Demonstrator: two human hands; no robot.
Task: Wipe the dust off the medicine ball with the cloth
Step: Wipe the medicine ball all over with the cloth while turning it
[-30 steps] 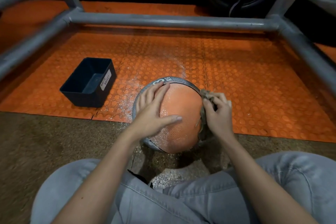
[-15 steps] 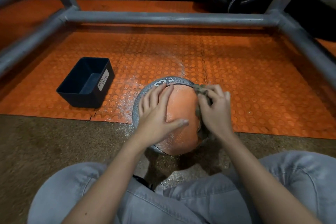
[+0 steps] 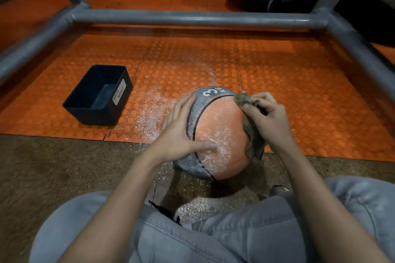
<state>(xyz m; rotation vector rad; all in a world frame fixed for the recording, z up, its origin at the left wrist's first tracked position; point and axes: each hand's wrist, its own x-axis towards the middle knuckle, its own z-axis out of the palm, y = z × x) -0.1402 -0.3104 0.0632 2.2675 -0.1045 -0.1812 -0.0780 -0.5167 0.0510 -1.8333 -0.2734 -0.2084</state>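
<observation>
An orange and grey medicine ball marked "3 kg" sits on the floor in front of my knees, with white dust on its near orange face. My left hand lies flat on the ball's left side, fingers straight across the grey band, thumb on the dusty orange panel. My right hand grips a brownish-grey cloth and holds it against the ball's right side. The cloth hangs down along the ball's right edge.
A dark blue bin labelled "waste basket" stands on the orange studded mat to the left. White dust is scattered on the mat beside the ball. A grey metal pipe frame borders the mat on three sides.
My left hand slid from the top of the ball to its left side, uncovering the orange panel. My right hand and the cloth moved up along the right side. The ball turned slightly.
</observation>
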